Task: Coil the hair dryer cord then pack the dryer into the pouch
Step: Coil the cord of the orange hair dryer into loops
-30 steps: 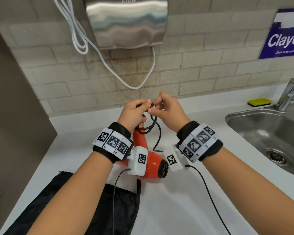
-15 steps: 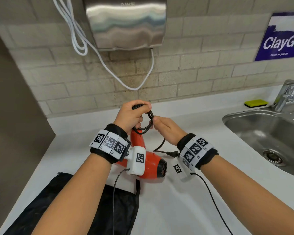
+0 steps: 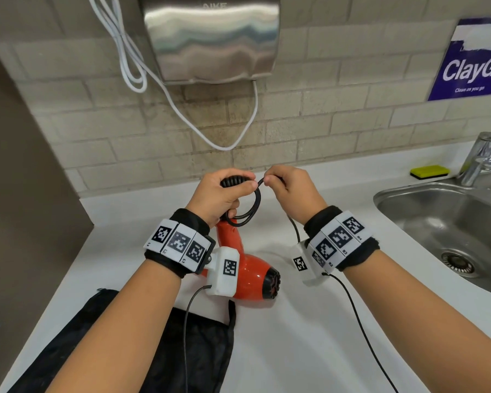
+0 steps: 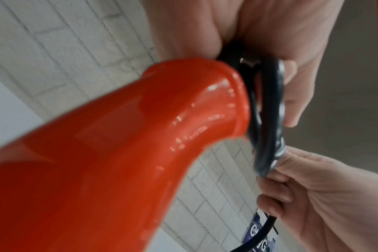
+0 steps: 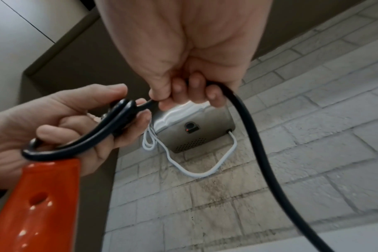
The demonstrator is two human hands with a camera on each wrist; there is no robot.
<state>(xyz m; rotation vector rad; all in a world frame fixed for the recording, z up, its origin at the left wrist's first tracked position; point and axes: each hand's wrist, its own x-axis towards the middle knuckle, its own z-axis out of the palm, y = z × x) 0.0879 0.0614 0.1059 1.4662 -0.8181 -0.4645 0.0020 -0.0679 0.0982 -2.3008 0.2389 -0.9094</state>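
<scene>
Bright, even, soft-shadowed. Glare on steel hand dryer (image 3: pixel 211 38) and orange hair dryer (image 4: pixel 119 153); wrist views blurred close up, edges bowed.

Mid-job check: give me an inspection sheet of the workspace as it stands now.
Surface: white counter, steel sink at right.
Job's things: orange hair dryer held above the counter; black pouch lying flat on it.
Clutter: yellow sponge by the tap.
Grippers: left hand grips the cord loops at the handle's end; right hand pinches the cord.
Cables: hand dryer has a white cable.
Surroundings: brick-tile wall, blue ClayGo sign.
</scene>
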